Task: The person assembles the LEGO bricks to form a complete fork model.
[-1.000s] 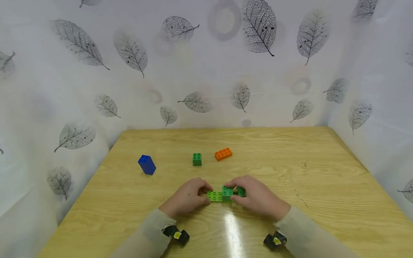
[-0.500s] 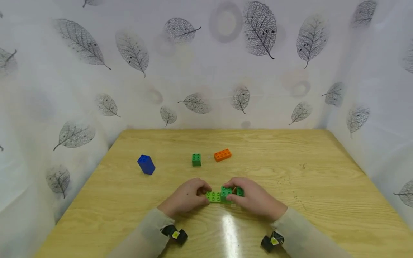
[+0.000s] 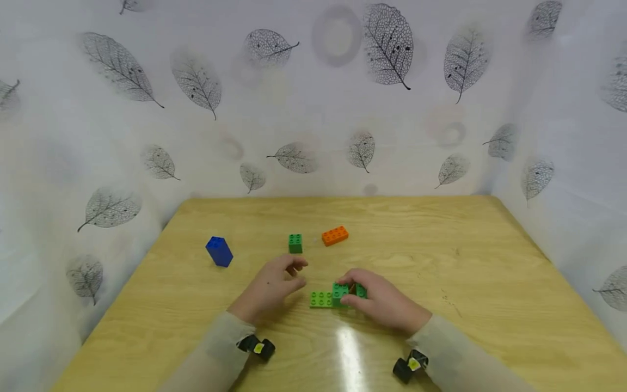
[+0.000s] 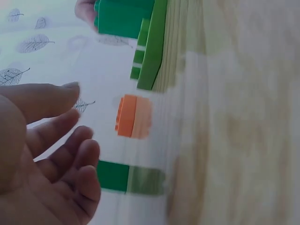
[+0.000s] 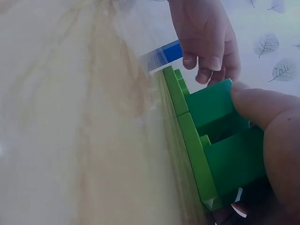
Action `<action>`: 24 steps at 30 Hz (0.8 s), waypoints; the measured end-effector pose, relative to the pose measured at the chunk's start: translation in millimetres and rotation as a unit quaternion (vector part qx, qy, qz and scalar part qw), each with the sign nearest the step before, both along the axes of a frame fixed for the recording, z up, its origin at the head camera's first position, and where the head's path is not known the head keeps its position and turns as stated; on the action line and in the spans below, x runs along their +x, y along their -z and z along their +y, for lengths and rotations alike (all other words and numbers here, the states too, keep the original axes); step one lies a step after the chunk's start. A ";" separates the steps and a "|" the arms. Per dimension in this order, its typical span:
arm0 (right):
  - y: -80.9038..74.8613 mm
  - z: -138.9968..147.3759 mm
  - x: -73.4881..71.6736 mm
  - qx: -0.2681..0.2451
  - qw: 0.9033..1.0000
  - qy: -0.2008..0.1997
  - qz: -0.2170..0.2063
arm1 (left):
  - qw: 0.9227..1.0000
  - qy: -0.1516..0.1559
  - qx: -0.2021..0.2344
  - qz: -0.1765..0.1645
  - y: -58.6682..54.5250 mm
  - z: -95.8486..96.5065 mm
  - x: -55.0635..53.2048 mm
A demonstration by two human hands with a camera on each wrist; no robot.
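Note:
My right hand point(image 3: 384, 299) pinches a green building brick point(image 3: 340, 294) between thumb and fingers. That brick sits on light green flat bricks point(image 3: 320, 299) lying end to end on the table. A second green brick point(image 5: 236, 161) stands on the flat bricks beside it, partly covered by the right hand in the head view. The left flat brick's studs show bare at its free end. My left hand point(image 3: 274, 283) hovers left of this build, touching nothing, its fingers loosely bent. In the left wrist view, a gap separates the left hand's fingers from the light green flat brick point(image 4: 152, 61).
Farther back on the wooden table point(image 3: 416, 234) lie a small green brick point(image 3: 295, 243) and an orange brick point(image 3: 335, 236). A tall blue brick point(image 3: 219, 251) stands at the left. Leaf-patterned cloth point(image 3: 313, 109) surrounds the table's back and sides.
My left hand has let go of the light green flat brick's end and moved up and to the left. The right hand keeps its grip on the green brick.

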State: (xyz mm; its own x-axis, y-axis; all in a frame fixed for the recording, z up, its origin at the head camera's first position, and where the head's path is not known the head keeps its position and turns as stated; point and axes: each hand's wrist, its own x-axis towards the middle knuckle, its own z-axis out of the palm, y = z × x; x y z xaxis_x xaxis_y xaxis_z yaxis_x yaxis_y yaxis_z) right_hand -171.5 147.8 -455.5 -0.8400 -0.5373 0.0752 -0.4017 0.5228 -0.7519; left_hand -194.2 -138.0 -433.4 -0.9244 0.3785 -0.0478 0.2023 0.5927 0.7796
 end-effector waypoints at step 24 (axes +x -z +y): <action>7.0 5.1 -2.8 -0.024 0.999 -0.008 0.039 | 0.997 -0.072 0.005 -0.019 7.6 -5.5 -69.7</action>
State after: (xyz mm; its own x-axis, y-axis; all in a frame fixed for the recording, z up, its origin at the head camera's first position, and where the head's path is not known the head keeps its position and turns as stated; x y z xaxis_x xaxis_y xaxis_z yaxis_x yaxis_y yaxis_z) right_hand -174.3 152.9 -462.6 -0.8218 -0.5450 0.1661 -0.4683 0.4800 -0.7418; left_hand -263.9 -143.5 -441.1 -0.9669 0.2417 -0.0813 0.0846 0.6049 0.7918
